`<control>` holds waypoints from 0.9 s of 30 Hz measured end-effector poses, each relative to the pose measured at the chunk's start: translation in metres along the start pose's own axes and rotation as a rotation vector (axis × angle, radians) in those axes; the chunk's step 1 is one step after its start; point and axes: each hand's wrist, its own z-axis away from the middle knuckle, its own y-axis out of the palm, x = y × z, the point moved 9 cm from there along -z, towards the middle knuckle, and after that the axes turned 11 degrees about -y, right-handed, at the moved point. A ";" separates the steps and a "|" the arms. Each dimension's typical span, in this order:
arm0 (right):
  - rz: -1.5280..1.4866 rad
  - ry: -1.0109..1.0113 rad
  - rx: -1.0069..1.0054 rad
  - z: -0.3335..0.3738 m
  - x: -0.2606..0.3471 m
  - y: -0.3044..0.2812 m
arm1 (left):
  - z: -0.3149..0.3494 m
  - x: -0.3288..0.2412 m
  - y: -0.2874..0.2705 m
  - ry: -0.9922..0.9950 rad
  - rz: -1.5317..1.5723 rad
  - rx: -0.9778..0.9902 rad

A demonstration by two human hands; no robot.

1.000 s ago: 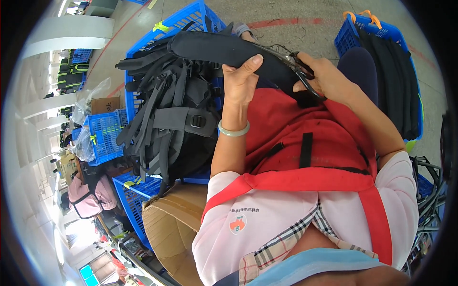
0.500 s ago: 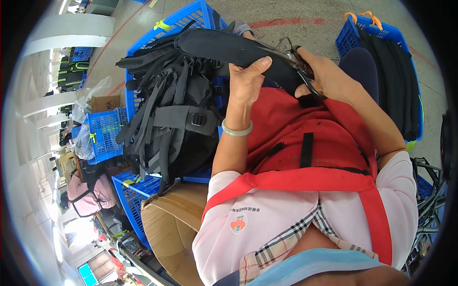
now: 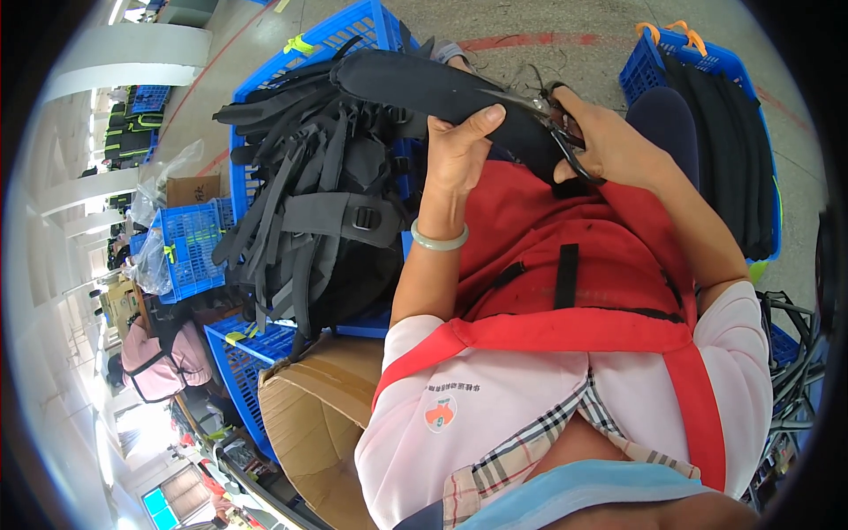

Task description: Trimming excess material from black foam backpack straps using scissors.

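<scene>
A black padded strap (image 3: 415, 87) with a rounded far end stretches across in front of me, above my lap. My left hand (image 3: 459, 150) grips it from below, thumb lying on top and the other fingers hidden behind it. In my right hand (image 3: 609, 141) is a pair of scissors (image 3: 565, 141), with fingers and thumb at the dark handles. The metal blades point left along the strap's upper edge. Thin dark threads (image 3: 534, 78) stick up beside the blades. Whether the blades touch the strap I cannot make out.
A blue crate (image 3: 309, 49) at my left overflows with black straps and buckled pieces (image 3: 336, 216). An open cardboard box (image 3: 309, 424) sits nearer me. To the right, another blue crate (image 3: 645, 71) holds dark padded pieces (image 3: 729, 150). A person in pink (image 3: 168, 358) is farther left.
The strap and both hands have shifted very slightly to the right. The scissor blades look a little farther apart. Both holds are the same.
</scene>
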 end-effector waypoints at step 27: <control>0.078 -0.037 -0.368 -0.031 -0.049 -0.046 | -0.003 -0.057 -0.002 0.538 -0.498 -0.308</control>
